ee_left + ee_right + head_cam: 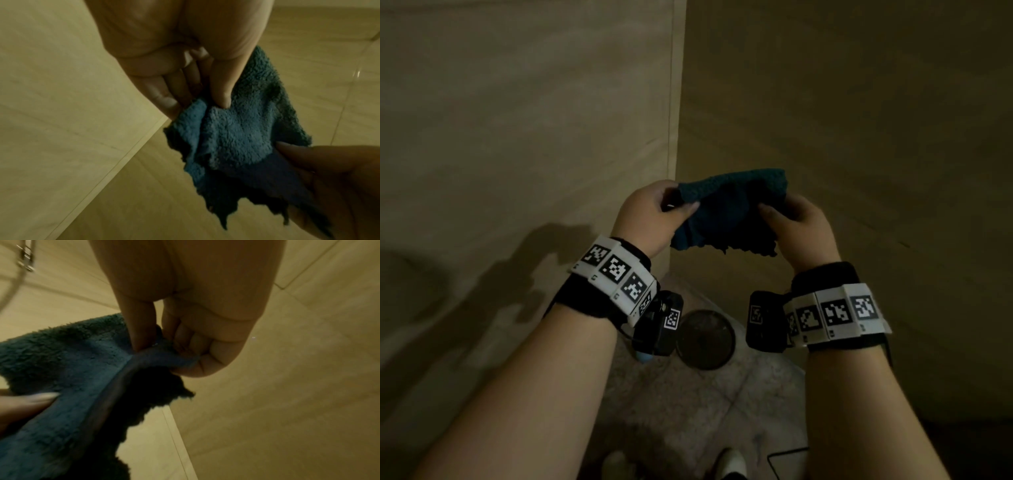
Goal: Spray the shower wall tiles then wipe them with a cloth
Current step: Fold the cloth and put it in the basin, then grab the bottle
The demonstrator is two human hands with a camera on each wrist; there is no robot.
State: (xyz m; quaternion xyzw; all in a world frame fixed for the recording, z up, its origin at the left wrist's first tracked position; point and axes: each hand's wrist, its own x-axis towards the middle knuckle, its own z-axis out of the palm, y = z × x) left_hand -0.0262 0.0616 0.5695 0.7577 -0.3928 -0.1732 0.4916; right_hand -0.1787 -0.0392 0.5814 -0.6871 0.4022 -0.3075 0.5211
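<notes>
A dark teal fluffy cloth (pixel 729 212) hangs stretched between both hands in front of the corner where two beige tiled shower walls (pixel 517 120) meet. My left hand (pixel 654 212) pinches its left edge between thumb and fingers (pixel 221 91). My right hand (pixel 798 222) pinches the right edge, thumb pressed on the cloth (pixel 68 363) with the other fingers (pixel 211 353) curled behind. The cloth (pixel 236 133) sags in folds between the two grips. No spray bottle is plainly in view.
A round dark drain cover (pixel 705 339) lies on the speckled floor (pixel 688 411) below my wrists. A small pale blue object (pixel 645 357) peeks out under the left wrist camera. A metal bracket or hose (pixel 24 259) shows on the wall at upper left of the right wrist view.
</notes>
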